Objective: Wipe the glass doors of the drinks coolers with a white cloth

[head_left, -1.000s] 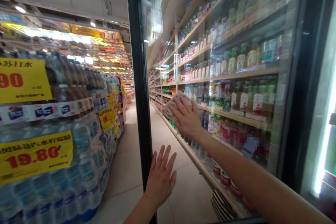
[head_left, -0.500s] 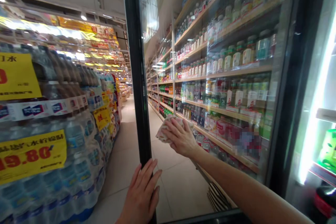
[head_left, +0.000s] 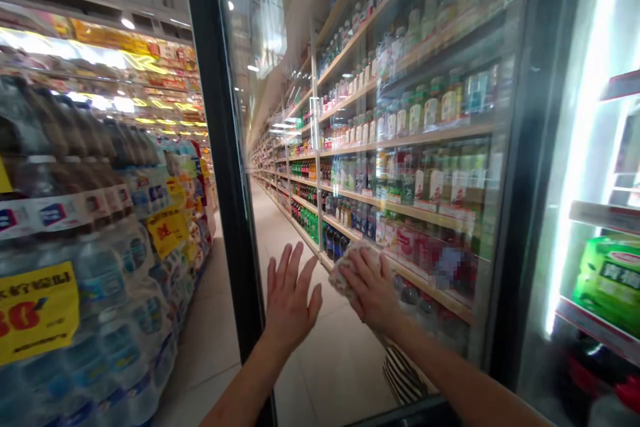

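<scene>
A glass door with a black frame (head_left: 227, 167) stands open before me, with shelves of bottles showing through the pane. My right hand (head_left: 373, 290) presses a crumpled, pale patterned cloth (head_left: 345, 273) to the lower part of the glass. Just left of it, my left hand (head_left: 293, 300) is raised at the pane beside the frame's left upright, fingers spread and holding nothing. Whether its palm touches the glass cannot be told.
Stacked shrink-wrapped bottles (head_left: 100, 280) with yellow price signs (head_left: 167, 230) line the left side. Lit cooler shelves with a green package (head_left: 610, 280) are at the right. Pale tiled floor (head_left: 200, 340) runs between the stacks and the door.
My left hand has moved up and off the frame's upright onto the pane area, fingers spreading. My right hand with the cloth is slightly lower and further right. The view has turned a little right.
</scene>
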Motion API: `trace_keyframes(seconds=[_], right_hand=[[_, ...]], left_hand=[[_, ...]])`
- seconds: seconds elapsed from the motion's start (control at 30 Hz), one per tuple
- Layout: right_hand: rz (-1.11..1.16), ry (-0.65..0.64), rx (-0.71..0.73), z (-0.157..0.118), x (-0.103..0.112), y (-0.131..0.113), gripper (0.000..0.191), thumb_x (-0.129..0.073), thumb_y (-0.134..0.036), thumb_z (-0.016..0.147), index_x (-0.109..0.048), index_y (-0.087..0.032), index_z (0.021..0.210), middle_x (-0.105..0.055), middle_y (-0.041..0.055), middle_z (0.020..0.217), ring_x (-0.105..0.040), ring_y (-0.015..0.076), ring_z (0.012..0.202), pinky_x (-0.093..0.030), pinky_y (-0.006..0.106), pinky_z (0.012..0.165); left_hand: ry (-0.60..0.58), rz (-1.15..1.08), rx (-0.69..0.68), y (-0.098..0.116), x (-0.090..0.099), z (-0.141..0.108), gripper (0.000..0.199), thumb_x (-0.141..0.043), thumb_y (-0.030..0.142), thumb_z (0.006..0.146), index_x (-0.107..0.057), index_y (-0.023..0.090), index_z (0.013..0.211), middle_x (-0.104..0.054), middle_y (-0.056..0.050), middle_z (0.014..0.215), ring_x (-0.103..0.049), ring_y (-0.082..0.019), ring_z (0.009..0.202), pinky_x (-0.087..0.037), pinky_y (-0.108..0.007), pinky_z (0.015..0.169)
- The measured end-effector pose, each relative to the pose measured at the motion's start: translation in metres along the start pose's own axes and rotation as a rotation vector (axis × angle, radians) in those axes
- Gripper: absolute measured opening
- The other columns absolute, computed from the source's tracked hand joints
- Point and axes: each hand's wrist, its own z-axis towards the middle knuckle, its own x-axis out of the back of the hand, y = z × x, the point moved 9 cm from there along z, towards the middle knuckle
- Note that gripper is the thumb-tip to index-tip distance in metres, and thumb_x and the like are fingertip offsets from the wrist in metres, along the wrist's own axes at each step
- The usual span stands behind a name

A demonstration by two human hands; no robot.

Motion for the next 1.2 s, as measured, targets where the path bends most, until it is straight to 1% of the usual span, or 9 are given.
trace_keyframes(seconds=[0.17,0.33,0.43,0.53,0.73,0.8,0.93,1.0,1.2], right_hand=[[-0.021,-0.058,0.065,-0.048,-0.009,-0.002,0.050,-0.048,-0.021,0.077,-0.047,-0.025,0.127,-0.047,0.0056,0.134,-0.025,0.0240,0.133,-0.009,0.050,0.109],[-0.126,0.218,-0.421,-0.039,0.018,0.098,0.064,-0.043,-0.028,0.082,-0.023,-0.021,0.142,-0.027,0.0132,0.146,-0.019,0.0322,0.135,-0.021,0.058,0.102],[-0.198,0.416,-0.738,-0.072,0.034,0.156,0.062,-0.037,-0.027,0.086,-0.018,-0.019,0.144,-0.024,0.0164,0.146,-0.022,0.0346,0.134,-0.029,0.059,0.096],[-0.222,0.480,-0.869,-0.101,0.038,0.162,0.060,-0.034,-0.026,0.087,-0.017,-0.016,0.144,-0.025,0.0200,0.145,-0.025,0.0368,0.132,-0.033,0.061,0.092],[-0.020,0.049,-0.226,-0.054,-0.003,0.054,0.064,-0.045,-0.025,0.079,-0.026,-0.029,0.141,-0.024,0.0073,0.148,-0.021,0.0325,0.135,-0.025,0.057,0.103],[-0.029,0.061,-0.206,-0.052,-0.001,0.065,0.064,-0.045,-0.024,0.079,-0.027,-0.031,0.140,-0.025,0.0063,0.148,-0.023,0.0316,0.134,-0.024,0.058,0.103],[-0.195,0.443,-0.676,-0.073,0.039,0.153,0.064,-0.037,-0.021,0.085,-0.013,-0.024,0.144,-0.018,0.0128,0.149,-0.019,0.0336,0.135,-0.030,0.062,0.097],[-0.230,0.520,-0.752,-0.074,0.048,0.161,0.064,-0.036,-0.022,0.086,-0.011,-0.021,0.145,-0.016,0.0146,0.149,-0.018,0.0347,0.135,-0.032,0.062,0.096],[-0.086,0.083,-0.211,-0.037,0.009,0.093,0.064,-0.043,-0.022,0.082,-0.022,-0.030,0.142,-0.020,0.0066,0.149,-0.018,0.0317,0.136,-0.026,0.058,0.102]], left_hand=[[0.000,0.030,-0.015,0.001,-0.020,0.001,0.052,-0.053,0.026,0.080,-0.040,0.023,0.130,-0.042,-0.010,0.138,-0.022,-0.024,0.136,-0.011,-0.048,0.111],[0.032,0.032,0.007,-0.003,-0.022,-0.003,0.055,-0.056,0.029,0.079,-0.040,0.027,0.131,-0.041,-0.009,0.139,-0.022,-0.022,0.136,-0.010,-0.047,0.111],[0.022,0.020,0.003,-0.004,-0.023,-0.003,0.057,-0.056,0.029,0.079,-0.038,0.028,0.133,-0.040,-0.008,0.140,-0.023,-0.022,0.135,-0.011,-0.046,0.111],[0.029,0.011,-0.001,-0.004,-0.023,-0.003,0.060,-0.057,0.028,0.078,-0.035,0.029,0.134,-0.037,-0.007,0.142,-0.023,-0.023,0.136,-0.010,-0.047,0.111],[0.025,0.037,-0.002,-0.005,-0.026,-0.004,0.064,-0.058,0.028,0.077,-0.032,0.030,0.136,-0.033,-0.007,0.144,-0.021,-0.024,0.136,-0.011,-0.049,0.111],[0.013,0.068,-0.031,-0.004,-0.026,-0.004,0.065,-0.058,0.027,0.077,-0.032,0.028,0.136,-0.033,-0.008,0.144,-0.020,-0.024,0.136,-0.010,-0.049,0.111],[0.013,0.072,-0.032,-0.004,-0.027,-0.005,0.061,-0.059,0.029,0.077,-0.036,0.026,0.134,-0.038,-0.010,0.141,-0.021,-0.024,0.136,-0.011,-0.049,0.111],[0.028,0.046,-0.002,-0.005,-0.026,-0.005,0.057,-0.058,0.029,0.078,-0.039,0.027,0.132,-0.042,-0.011,0.138,-0.023,-0.024,0.135,-0.012,-0.049,0.110],[0.028,0.018,0.025,-0.004,-0.024,-0.004,0.051,-0.057,0.030,0.079,-0.044,0.025,0.128,-0.047,-0.012,0.134,-0.023,-0.023,0.135,-0.013,-0.048,0.110]])
